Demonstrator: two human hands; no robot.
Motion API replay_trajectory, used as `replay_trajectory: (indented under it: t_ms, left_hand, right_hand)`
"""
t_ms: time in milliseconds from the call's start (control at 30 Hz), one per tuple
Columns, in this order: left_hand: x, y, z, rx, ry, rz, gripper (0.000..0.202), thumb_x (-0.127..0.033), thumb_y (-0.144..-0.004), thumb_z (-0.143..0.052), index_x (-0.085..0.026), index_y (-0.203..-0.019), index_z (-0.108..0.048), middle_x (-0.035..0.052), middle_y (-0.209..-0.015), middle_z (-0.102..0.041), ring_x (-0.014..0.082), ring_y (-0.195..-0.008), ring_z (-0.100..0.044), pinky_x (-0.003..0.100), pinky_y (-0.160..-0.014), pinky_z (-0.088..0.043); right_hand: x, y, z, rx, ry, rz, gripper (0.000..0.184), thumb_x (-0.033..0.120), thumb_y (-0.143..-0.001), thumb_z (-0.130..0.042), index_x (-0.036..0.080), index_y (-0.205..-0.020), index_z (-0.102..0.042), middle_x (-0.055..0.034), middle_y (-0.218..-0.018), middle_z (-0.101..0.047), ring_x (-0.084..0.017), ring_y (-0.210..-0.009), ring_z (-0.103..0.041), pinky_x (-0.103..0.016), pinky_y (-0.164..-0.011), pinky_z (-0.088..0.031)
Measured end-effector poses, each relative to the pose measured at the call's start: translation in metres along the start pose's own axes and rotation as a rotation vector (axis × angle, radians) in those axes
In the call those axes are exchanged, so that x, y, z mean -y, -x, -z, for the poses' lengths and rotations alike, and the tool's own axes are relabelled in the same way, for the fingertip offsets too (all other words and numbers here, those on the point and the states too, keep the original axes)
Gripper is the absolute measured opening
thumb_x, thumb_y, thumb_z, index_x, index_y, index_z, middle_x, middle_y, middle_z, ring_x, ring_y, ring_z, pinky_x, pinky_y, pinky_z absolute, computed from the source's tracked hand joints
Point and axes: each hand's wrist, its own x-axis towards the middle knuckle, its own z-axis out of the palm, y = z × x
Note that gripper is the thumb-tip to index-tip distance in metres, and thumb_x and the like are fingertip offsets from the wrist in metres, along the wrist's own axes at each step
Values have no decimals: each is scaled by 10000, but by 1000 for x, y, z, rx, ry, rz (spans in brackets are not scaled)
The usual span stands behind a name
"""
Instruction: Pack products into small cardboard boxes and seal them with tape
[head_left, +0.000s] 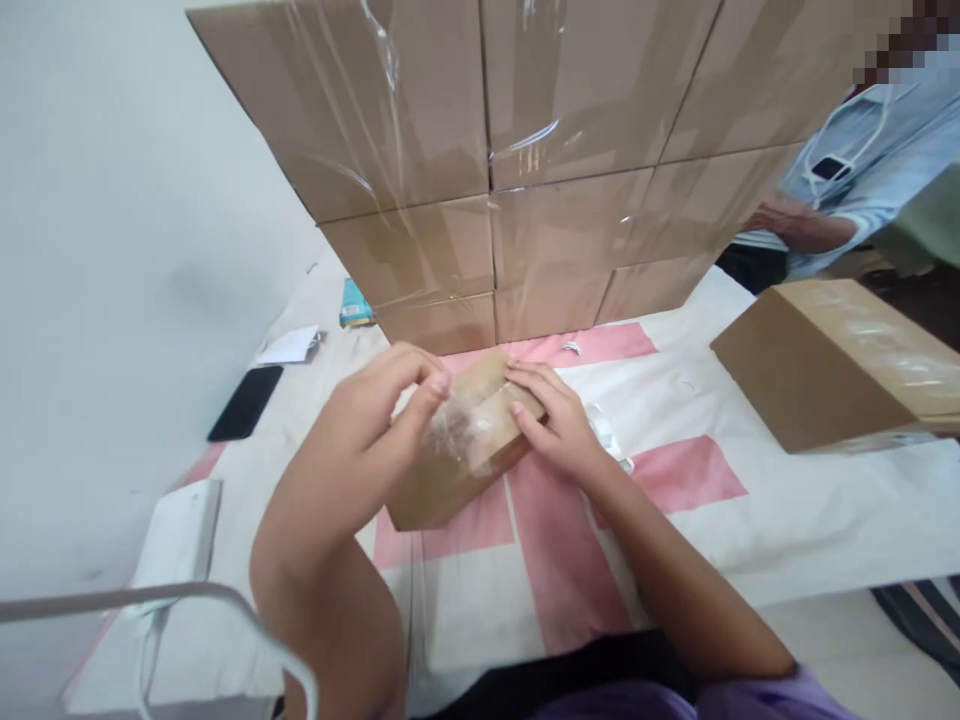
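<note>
A small brown cardboard box (450,480) lies on the pink-and-white sheet (705,520) in front of me. My left hand (375,410) is above its left end, fingers pinched on a crumpled strip of clear tape (457,430) stuck across the box top. My right hand (555,420) rests on the box's right end, fingers curled and pressing against the top flap. Both forearms reach in from the bottom of the view.
A tall stack of taped cardboard boxes (525,160) stands right behind. Another taped box (840,360) lies at the right. A black phone (245,402), white paper (291,345) and a teal item (354,303) lie at the left. A person in a light shirt (862,170) sits at the far right.
</note>
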Motion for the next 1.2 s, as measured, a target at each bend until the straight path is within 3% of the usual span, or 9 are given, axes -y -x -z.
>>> replay_trajectory:
  t_ms: [67, 167, 400, 533, 700, 1000, 1100, 1200]
  left_hand:
    - [4, -7, -2, 137, -8, 63, 293, -375, -1029, -451, -235, -834, -619, 8, -888, -688, 187, -832, -633, 312, -728, -490]
    - [11, -16, -12, 191, 8, 110, 264, -385, -1003, -496, -231, -826, -617, -5, -877, -690, 185, -823, -630, 307, -735, -478]
    - [26, -27, -25, 112, -111, 221, 163, -350, -871, -673, -227, -834, -573, -23, -905, -685, 197, -864, -635, 329, -777, -460]
    - [27, -27, -25, 74, -24, 255, 152, -321, -868, -683, -225, -847, -568, -34, -894, -693, 177, -855, -660, 329, -819, -487]
    - [16, -20, -21, -81, 90, 235, 129, -260, -886, -669, -223, -869, -546, -34, -848, -660, 160, -856, -706, 249, -692, -515]
    - [-16, -1, -17, -117, -97, 186, 163, -339, -893, -729, -256, -925, -592, -65, -823, -715, 163, -859, -746, 253, -731, -552]
    - [-12, -8, -26, -81, -90, 201, 160, -315, -900, -715, -269, -1019, -618, -67, -833, -747, 168, -853, -753, 269, -755, -549]
    - [-6, -18, -36, -31, -108, 272, 438, -316, -891, -704, -293, -1310, -578, -59, -827, -768, 190, -803, -754, 290, -712, -543]
  right_hand:
    - [5, 4, -9, -42, 39, -8, 386, 294, -980, -535, 211, -1352, -599, -143, -1298, -667, -295, -1267, -599, -509, -1084, -501]
    - [9, 8, -14, -50, 70, 20, 394, 268, -975, -538, 213, -1363, -584, -146, -1296, -665, -297, -1276, -593, -514, -1093, -497]
    - [5, 9, -14, -71, 45, 43, 429, 223, -961, -556, 214, -1390, -549, -153, -1333, -636, -296, -1290, -576, -524, -1102, -497]
    - [6, 10, -15, -79, 32, 45, 433, 212, -956, -568, 211, -1388, -544, -161, -1334, -631, -298, -1292, -572, -535, -1100, -499]
    - [7, 11, -15, -78, 25, 37, 424, 212, -953, -574, 208, -1377, -552, -168, -1350, -622, -302, -1305, -567, -539, -1111, -492]
    - [7, 12, -13, -75, -3, 23, 416, 223, -946, -603, 206, -1359, -555, -168, -1350, -627, -307, -1304, -574, -546, -1093, -505]
    - [7, 12, -13, -73, -15, 23, 403, 219, -953, -592, 206, -1354, -559, -170, -1344, -627, -306, -1305, -572, -549, -1095, -504]
    - [7, 12, -12, -71, -42, 7, 398, 232, -962, -584, 216, -1360, -563, -162, -1344, -631, -306, -1307, -573, -551, -1096, -503]
